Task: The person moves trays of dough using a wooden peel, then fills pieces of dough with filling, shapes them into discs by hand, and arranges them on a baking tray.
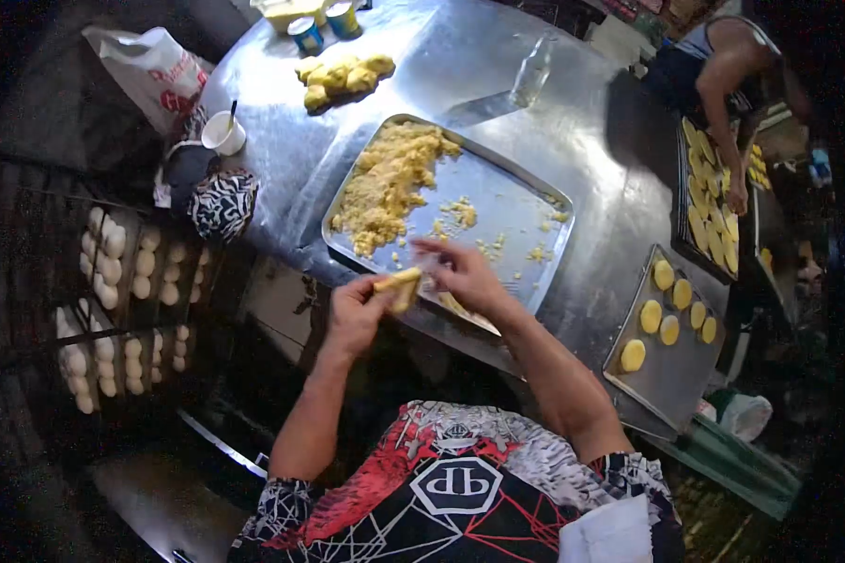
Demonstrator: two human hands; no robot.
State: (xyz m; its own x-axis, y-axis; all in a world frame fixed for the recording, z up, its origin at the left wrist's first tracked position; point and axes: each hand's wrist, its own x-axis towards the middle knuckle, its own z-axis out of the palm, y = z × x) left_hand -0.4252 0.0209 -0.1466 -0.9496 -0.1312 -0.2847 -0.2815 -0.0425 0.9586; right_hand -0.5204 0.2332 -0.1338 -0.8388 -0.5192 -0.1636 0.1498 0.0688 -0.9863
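A piece of yellow dough (402, 286) is pinched in my left hand (355, 314), in front of the near edge of a large metal tray (498, 202). My right hand (465, 277) is just right of the dough, its fingers apart and blurred by motion; I cannot make out anything in it. Crumbly yellow filling (385, 188) is heaped on the tray's left side, with small scraps scattered over the rest. Beyond the tray lies a pile of yellow dough lumps (343, 79) on the metal table (291, 141).
On the right, a tray (667, 389) bears several yellow rounds. Another person (732, 70) reaches over a fuller tray (709, 202). A glass bottle (532, 73), white cup (223, 133), cans (305, 34) and patterned cloth (223, 203) are around the table; racks of pale dough (108, 267) stand left.
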